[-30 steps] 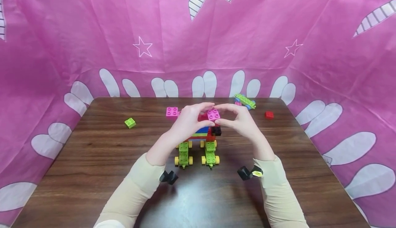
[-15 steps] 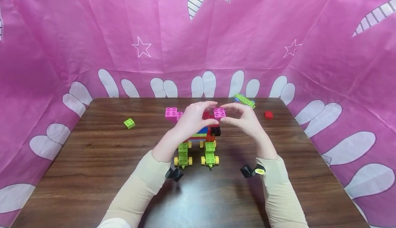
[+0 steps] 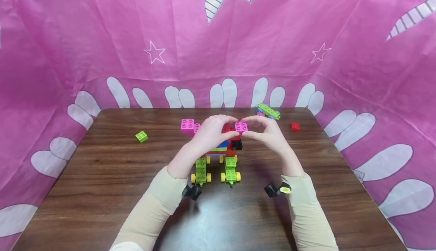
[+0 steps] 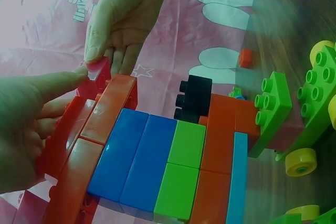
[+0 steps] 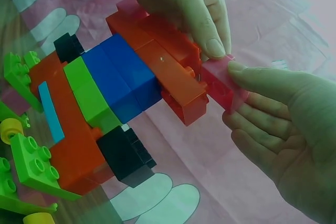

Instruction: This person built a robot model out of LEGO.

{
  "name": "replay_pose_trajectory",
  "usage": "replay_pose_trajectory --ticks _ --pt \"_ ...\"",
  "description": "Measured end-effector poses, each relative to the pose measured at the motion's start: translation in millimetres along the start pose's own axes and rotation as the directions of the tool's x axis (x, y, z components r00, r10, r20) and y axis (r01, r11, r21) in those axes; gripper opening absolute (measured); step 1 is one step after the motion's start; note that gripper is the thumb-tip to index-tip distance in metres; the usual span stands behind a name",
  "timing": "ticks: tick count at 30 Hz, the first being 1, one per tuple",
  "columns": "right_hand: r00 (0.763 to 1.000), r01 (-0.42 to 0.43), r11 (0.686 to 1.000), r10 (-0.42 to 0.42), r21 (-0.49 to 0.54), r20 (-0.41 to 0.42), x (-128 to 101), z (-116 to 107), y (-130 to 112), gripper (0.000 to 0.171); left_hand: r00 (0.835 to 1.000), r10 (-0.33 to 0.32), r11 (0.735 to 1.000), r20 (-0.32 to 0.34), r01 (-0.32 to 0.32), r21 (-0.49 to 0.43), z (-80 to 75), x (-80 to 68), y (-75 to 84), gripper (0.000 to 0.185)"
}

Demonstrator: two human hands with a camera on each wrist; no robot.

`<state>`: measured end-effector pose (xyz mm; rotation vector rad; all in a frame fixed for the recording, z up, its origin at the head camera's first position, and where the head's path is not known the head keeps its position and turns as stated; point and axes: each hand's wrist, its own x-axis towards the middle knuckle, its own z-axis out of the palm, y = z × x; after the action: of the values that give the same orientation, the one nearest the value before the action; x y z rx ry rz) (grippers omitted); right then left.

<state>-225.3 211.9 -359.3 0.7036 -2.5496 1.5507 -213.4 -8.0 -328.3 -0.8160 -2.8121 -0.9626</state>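
A pink brick (image 3: pixel 241 126) sits at the top right edge of a brick model (image 3: pixel 223 148) standing mid-desk — the right hand (image 3: pixel 269 133) pinches it between thumb and forefinger. The left hand (image 3: pixel 211 131) grips the model's red top beside it, thumb tip touching the brick. The model rests on two green wheeled bases (image 3: pixel 216 172). On the desk (image 3: pixel 102 175) lie another pink brick (image 3: pixel 188 124), a green brick (image 3: pixel 141 136) and a red brick (image 3: pixel 295 126) — well apart.
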Motion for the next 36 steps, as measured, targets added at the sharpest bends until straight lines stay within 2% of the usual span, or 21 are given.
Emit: replay_pose_trajectory --ticks 12,23,29,36 --pt "0.999 0.022 0.999 -0.021 -0.033 0.043 3 1 0 0.045 1.0 0.008 1.0 -0.014 -0.008 0.01 1.8 -0.4 -0.1 0.04" --pt "0.999 0.003 0.997 0.002 -0.081 0.054 6 3 2 0.041 1.0 0.01 1.0 0.017 -0.011 0.019 -0.7 1.5 -0.6 0.047" --pt "0.999 -0.021 0.997 0.025 -0.08 0.047 5 2 2 0.042 0.995 -0.033 0.998 0.09 0.028 0.054 -4.5 4.7 0.7 0.057" --pt "0.998 -0.03 0.996 0.034 -0.08 0.053 5 2 0 0.043 0.976 -0.134 0.989 0.171 0.12 0.087 -6.5 9.4 0.5 0.061"
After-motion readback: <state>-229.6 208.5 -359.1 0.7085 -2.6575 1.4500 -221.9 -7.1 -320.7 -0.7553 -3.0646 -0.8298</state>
